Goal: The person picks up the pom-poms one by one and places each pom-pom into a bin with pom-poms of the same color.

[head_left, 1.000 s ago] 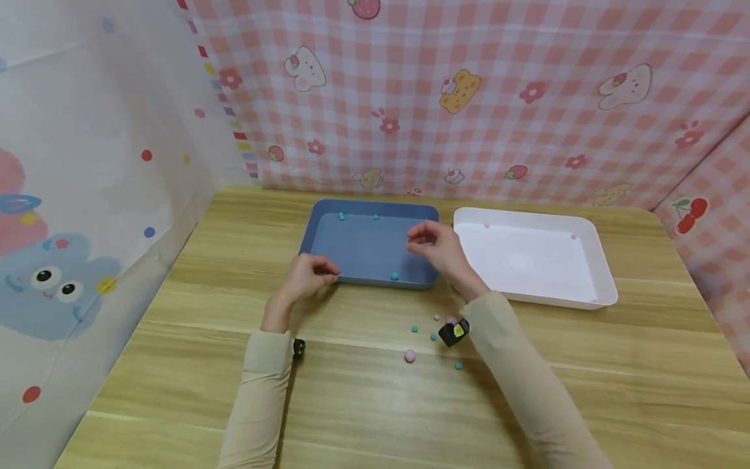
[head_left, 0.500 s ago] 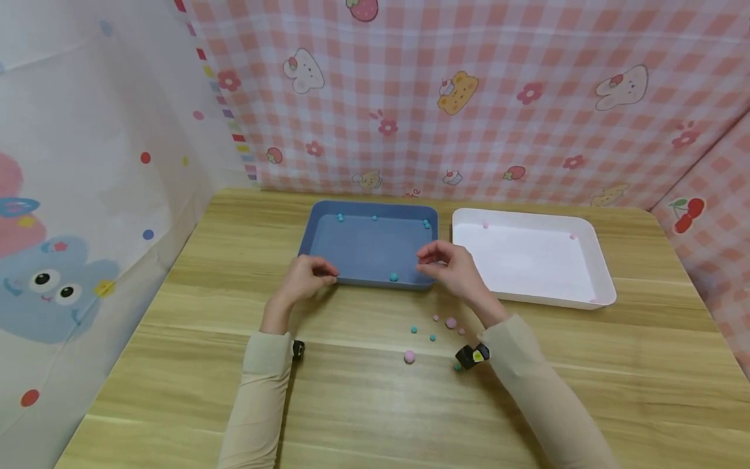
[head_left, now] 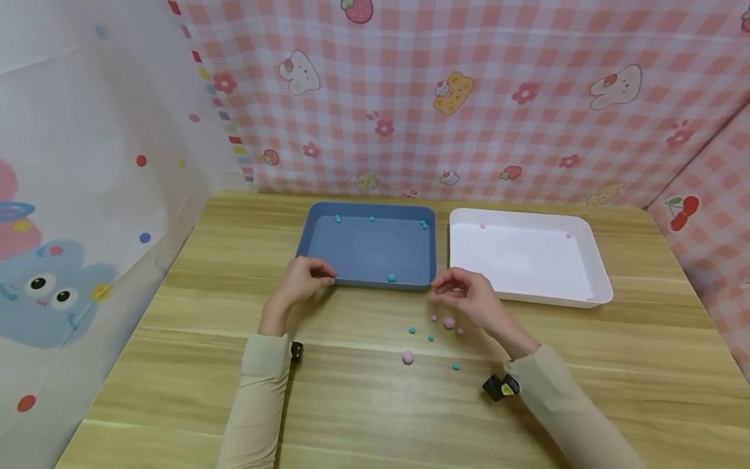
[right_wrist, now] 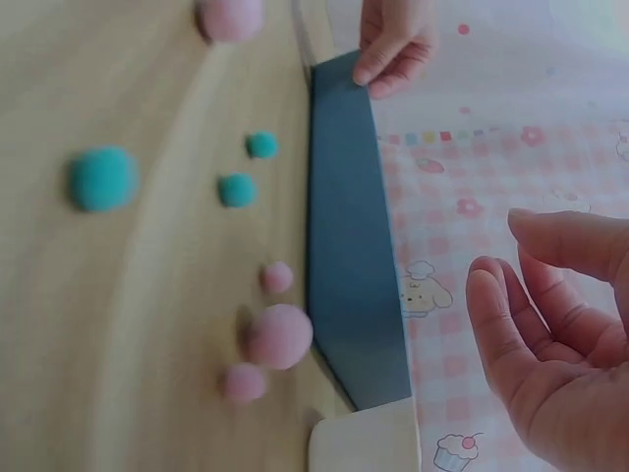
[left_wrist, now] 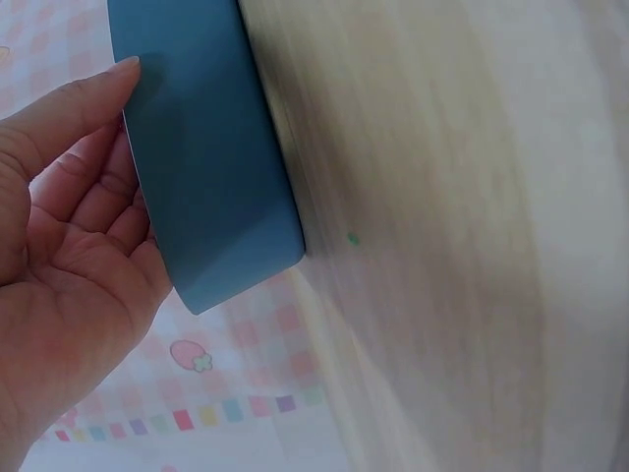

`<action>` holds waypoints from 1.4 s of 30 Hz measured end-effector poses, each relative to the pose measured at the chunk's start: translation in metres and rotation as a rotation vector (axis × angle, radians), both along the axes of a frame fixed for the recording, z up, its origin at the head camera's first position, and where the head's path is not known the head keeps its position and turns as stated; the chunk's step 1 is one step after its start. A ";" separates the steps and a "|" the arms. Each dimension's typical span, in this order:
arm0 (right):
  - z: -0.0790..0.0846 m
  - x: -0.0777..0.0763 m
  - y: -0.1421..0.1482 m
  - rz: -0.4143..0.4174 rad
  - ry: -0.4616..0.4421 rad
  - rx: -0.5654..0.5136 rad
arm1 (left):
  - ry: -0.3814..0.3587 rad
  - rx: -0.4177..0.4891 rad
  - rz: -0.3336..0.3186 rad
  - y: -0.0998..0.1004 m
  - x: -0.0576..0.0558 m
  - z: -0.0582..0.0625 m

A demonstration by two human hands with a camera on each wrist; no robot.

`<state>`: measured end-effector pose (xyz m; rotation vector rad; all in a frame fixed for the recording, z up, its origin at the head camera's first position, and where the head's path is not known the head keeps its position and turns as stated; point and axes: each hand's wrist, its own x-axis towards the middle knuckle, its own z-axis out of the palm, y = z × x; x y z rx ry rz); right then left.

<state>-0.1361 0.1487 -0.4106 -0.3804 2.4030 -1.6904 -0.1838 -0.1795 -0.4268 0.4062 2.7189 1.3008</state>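
My left hand point(head_left: 301, 281) pinches the near left rim of the blue tray point(head_left: 363, 247); in the left wrist view the thumb point(left_wrist: 103, 93) lies on the tray's outer wall with the fingers behind the rim. Teal pom-poms lie in that tray, one larger teal pom-pom point(head_left: 392, 278) along its near side. My right hand point(head_left: 471, 296) hovers near the gap between the trays, fingers loosely bent and apart from the thumb, holding nothing. Below it on the table are pink pom-poms, including a larger pink pom-pom point(right_wrist: 280, 336), and small teal pom-poms such as this teal pom-pom point(right_wrist: 237, 190).
A white tray point(head_left: 521, 260) stands right of the blue one, with a few small pink pom-poms inside. The wooden table point(head_left: 351, 417) backs onto a pink checked curtain point(head_left: 398, 98). Another pink pom-pom point(head_left: 408, 357) lies nearer the front.
My right hand has drawn back from over the blue tray toward the near right, uncovering teal pom-poms in its far right corner. The left hand stays on the rim.
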 end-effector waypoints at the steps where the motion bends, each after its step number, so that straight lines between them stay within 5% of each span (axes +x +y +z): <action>1: -0.001 0.003 0.001 0.004 -0.002 0.014 | -0.005 -0.001 0.001 0.000 0.000 0.000; 27: -0.028 0.055 0.024 0.183 -0.095 0.077 | 0.010 -0.002 0.002 -0.001 -0.003 -0.003; 42: -0.039 0.062 0.024 0.223 -0.078 0.145 | -0.004 -0.010 -0.001 0.000 -0.002 -0.003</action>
